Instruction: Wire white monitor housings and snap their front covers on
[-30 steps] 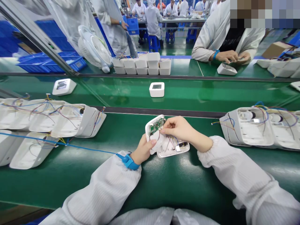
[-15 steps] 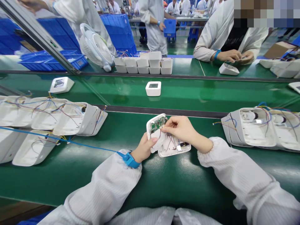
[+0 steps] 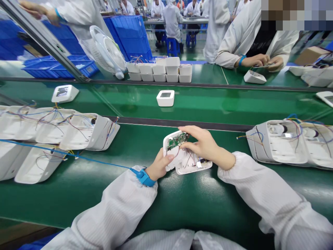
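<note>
My left hand point(image 3: 160, 164), with a blue strap at the wrist, grips the lower left of a white housing part point(image 3: 172, 159) that carries a green circuit board point(image 3: 178, 139). My right hand point(image 3: 199, 140) holds the same part at its upper right, fingers over the top edge and thumb at the board. Beneath and to the right, a second white shell point(image 3: 194, 168) lies open on the green bench, with thin wires and a small metal piece inside. Wires run between the two parts.
White shells with wires point(image 3: 78, 132) stand at left, others point(image 3: 283, 142) at right. A blue cord point(image 3: 104, 163) runs to my left wrist. Behind lies a green belt point(image 3: 125, 100) with white devices point(image 3: 165, 98). Across it, a person's hands point(image 3: 273, 62) work beside stacked white boxes point(image 3: 159, 71).
My right hand has opened wider, its fingers now over the part's top edge. The devices on the belt have shifted left. People in the background have moved.
</note>
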{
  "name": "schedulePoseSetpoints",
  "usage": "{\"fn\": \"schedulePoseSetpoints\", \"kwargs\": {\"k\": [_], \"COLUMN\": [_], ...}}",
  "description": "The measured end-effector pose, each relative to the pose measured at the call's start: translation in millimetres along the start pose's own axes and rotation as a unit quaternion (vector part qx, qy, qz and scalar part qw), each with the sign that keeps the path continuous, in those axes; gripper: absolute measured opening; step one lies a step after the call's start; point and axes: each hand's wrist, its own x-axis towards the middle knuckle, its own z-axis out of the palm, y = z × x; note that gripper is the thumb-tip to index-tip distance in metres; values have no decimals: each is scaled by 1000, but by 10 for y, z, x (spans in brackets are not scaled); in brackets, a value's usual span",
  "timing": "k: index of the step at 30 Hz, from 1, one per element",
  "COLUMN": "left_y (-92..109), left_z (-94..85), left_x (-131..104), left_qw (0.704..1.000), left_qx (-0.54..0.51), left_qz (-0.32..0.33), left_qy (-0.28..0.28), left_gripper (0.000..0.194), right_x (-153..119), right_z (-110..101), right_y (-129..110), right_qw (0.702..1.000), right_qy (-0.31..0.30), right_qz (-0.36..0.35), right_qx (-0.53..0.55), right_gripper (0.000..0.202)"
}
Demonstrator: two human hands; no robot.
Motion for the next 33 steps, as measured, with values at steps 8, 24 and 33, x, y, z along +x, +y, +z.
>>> {"fn": "schedulePoseSetpoints", "kwargs": {"k": [8, 24, 33], "left_y": [5, 9, 73], "left_z": [-19, -17, -200], "left_x": [14, 10, 202], "left_qw": [1000, 1000, 955], "left_qx": [-2, -10, 164], "left_qz": [-11, -15, 214], "left_qy": [-3, -8, 124], "left_gripper": [54, 53, 66], "right_x": [-20, -24, 72], "right_z": [14, 31, -144], "right_y": [-57, -21, -141], "right_qw": [997, 998, 989], "right_qy": [9, 6, 86], "right_qz": [21, 39, -115], "right_qx": [-79, -51, -43], "right_gripper": [46, 47, 10]}}
